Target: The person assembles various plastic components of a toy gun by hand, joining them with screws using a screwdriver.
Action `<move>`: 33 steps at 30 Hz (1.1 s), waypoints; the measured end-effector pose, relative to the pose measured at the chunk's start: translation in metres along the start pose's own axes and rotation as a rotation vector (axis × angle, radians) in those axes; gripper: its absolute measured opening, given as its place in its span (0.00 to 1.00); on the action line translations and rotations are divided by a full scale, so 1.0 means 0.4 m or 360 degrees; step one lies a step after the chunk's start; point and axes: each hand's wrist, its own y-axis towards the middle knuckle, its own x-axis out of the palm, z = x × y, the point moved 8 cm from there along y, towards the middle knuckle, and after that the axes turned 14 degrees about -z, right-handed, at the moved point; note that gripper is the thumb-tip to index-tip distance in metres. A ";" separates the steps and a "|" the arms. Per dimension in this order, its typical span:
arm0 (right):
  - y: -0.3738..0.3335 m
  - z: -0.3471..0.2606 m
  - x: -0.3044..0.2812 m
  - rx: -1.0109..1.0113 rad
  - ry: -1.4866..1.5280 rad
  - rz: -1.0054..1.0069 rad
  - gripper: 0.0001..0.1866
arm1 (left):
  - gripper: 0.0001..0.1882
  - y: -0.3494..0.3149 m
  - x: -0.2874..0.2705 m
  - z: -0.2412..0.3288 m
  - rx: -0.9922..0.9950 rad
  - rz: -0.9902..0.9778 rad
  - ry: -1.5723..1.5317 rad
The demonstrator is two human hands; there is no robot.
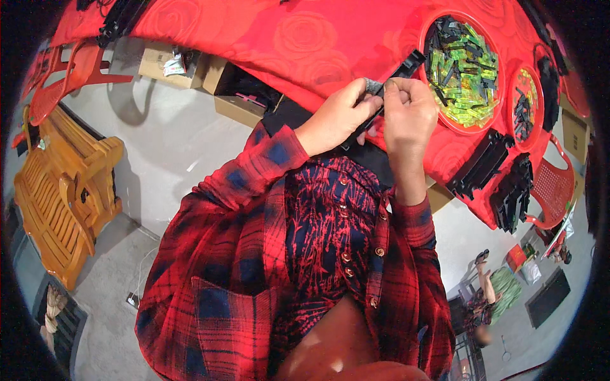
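A long-sleeved red-and-navy plaid shirt with a chest pocket and round buttons hangs open over a buttoned navy top with branching red lines.

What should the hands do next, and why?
Perhaps the left hand should steady the black strip while the right hand presses gently, because both hands are close together there, right fingertips bunched beside it.
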 end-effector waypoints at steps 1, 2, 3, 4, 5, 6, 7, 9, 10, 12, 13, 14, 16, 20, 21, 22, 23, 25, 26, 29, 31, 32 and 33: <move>-0.002 -0.001 0.010 -0.0044 -0.0039 -0.0012 0.06 | 0.09 -0.006 -0.005 -0.004 0.0025 0.0028 0.0011; -0.003 -0.004 0.021 -0.0090 -0.0077 -0.0030 0.07 | 0.09 -0.012 -0.008 -0.015 0.0026 0.0035 0.0011; -0.005 -0.006 0.029 -0.0093 -0.0076 -0.0036 0.07 | 0.08 -0.019 -0.016 -0.025 0.0032 0.0090 0.0027; -0.005 -0.004 0.041 -0.0056 -0.0070 -0.0068 0.07 | 0.08 -0.025 -0.024 -0.030 0.0038 0.0144 0.0044; -0.006 0.001 0.051 -0.0018 -0.0065 -0.0102 0.07 | 0.08 -0.031 -0.024 -0.027 0.0037 0.0150 0.0042; -0.005 0.005 0.057 -0.0034 -0.0094 -0.0104 0.07 | 0.09 -0.039 -0.025 -0.035 -0.0069 0.0159 0.0018; -0.006 0.009 0.060 -0.0036 -0.0093 -0.0108 0.07 | 0.11 -0.044 -0.026 -0.045 -0.0175 0.0167 -0.0006; -0.007 0.001 0.062 -0.0114 -0.0184 -0.0104 0.07 | 0.10 -0.047 -0.029 -0.054 -0.0168 0.0176 -0.0026; -0.006 0.002 0.061 -0.0116 -0.0184 -0.0107 0.07 | 0.10 -0.048 -0.030 -0.057 -0.0161 0.0179 -0.0043; -0.001 0.007 0.059 -0.0136 -0.0217 -0.0165 0.07 | 0.10 -0.050 -0.028 -0.058 -0.0180 0.0182 -0.0022; -0.004 0.011 0.053 -0.0135 -0.0219 -0.0163 0.07 | 0.10 -0.051 -0.027 -0.059 -0.0199 0.0186 -0.0001; -0.012 0.008 0.040 -0.0226 -0.0031 -0.0123 0.07 | 0.10 -0.054 -0.024 -0.057 -0.0199 0.0189 -0.0001; -0.019 0.009 0.028 -0.0315 0.0158 -0.0087 0.08 | 0.07 -0.060 -0.025 -0.044 -0.0124 0.0274 -0.0147; -0.013 0.038 -0.013 -0.0399 0.0001 0.0234 0.16 | 0.07 -0.066 -0.017 -0.035 -0.0111 0.0266 -0.0166; -0.013 0.028 -0.014 -0.0520 -0.0144 0.0294 0.19 | 0.08 -0.069 -0.010 -0.027 -0.0084 0.0248 -0.0142; -0.012 0.033 -0.013 -0.0524 -0.0140 0.0299 0.19 | 0.09 -0.071 -0.004 -0.020 -0.0057 0.0230 -0.0119; 0.001 0.058 0.000 -0.0402 0.0188 0.0186 0.21 | 0.09 -0.071 -0.006 -0.025 -0.0059 0.0228 -0.0121; 0.012 0.076 0.005 -0.0275 0.0513 0.0076 0.23 | 0.10 -0.068 -0.004 -0.030 -0.0004 0.0159 -0.0160; 0.022 0.080 0.028 -0.0115 0.0660 -0.0215 0.24 | 0.10 -0.071 -0.008 -0.030 -0.0002 0.0165 -0.0160; 0.012 0.066 0.068 -0.0034 0.0877 -0.0537 0.26 | 0.11 -0.074 -0.018 -0.023 0.0040 0.0185 -0.0150; 0.001 0.044 0.073 -0.0116 0.0951 -0.0562 0.26 | 0.11 -0.073 -0.020 -0.025 0.0053 0.0196 -0.0228; -0.004 0.032 0.075 -0.0155 0.0968 -0.0580 0.26 | 0.11 -0.072 -0.022 -0.026 0.0056 0.0198 -0.0228; -0.007 0.024 0.075 -0.0195 0.0986 -0.0600 0.26 | 0.10 -0.069 -0.022 -0.023 0.0103 0.0179 -0.0223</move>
